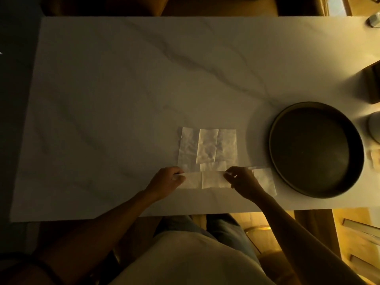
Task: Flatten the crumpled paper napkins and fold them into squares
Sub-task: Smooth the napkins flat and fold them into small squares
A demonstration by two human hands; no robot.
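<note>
A white paper napkin, folded into a long strip, lies near the table's front edge. My left hand pinches its left end and my right hand pinches its upper edge further right. The strip's right part shows past my right hand. Just behind it lie flattened, creased napkins, overlapping side by side, with a smaller folded piece at their near edge.
A round dark pan sits on the white marble table right of the napkins. A dark box and a pale round object stand at the right edge. The table's front edge runs just below my hands.
</note>
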